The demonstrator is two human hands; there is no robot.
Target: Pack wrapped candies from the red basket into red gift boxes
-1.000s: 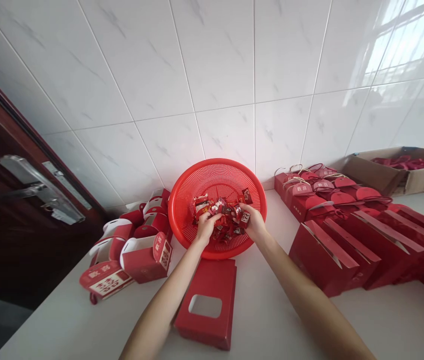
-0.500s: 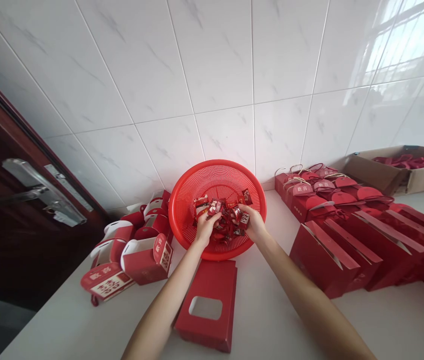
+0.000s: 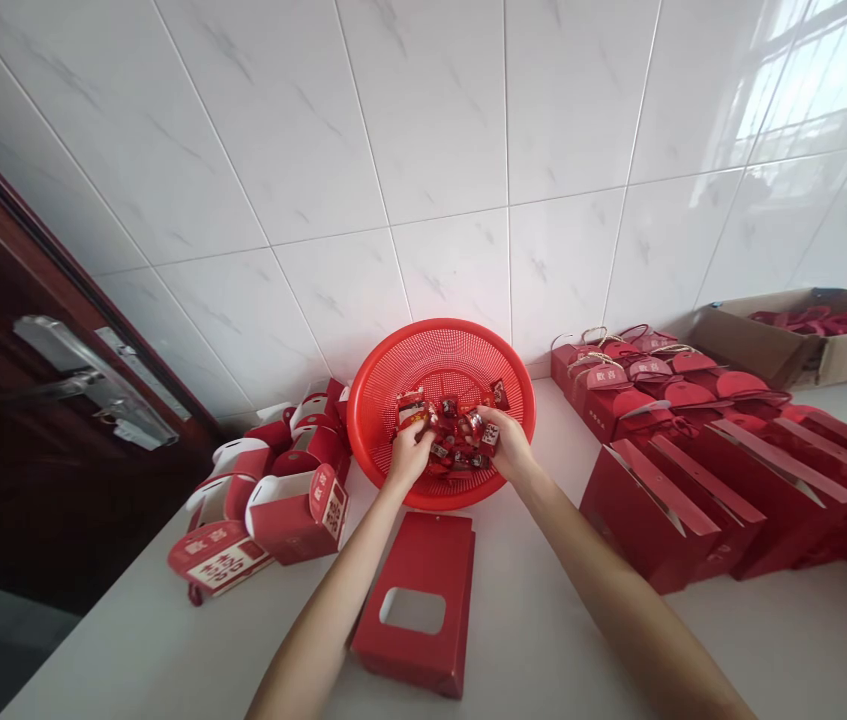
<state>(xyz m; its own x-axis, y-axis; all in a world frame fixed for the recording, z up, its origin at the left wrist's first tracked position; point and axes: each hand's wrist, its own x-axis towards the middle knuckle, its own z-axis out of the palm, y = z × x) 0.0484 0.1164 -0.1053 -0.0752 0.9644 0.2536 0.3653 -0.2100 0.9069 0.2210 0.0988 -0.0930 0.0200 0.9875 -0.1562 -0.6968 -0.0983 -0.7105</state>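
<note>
Wrapped sweets (image 3: 460, 437) lie in one basket (image 3: 378, 385); two hands (image 3: 409, 460) (image 3: 514, 452), curled nearly closed, grip some.

I can read 歡喜 in pale characters on the flaps of the handled red boxes (image 3: 607, 376) at right, their tiny side lettering too small to make out; at left, the front red carton (image 3: 217, 560) carries 歡喜 above a white panel with 囍, and a wrapped sweet (image 3: 490, 437) in the right hand (image 3: 511, 447) seems to show 囍
</note>
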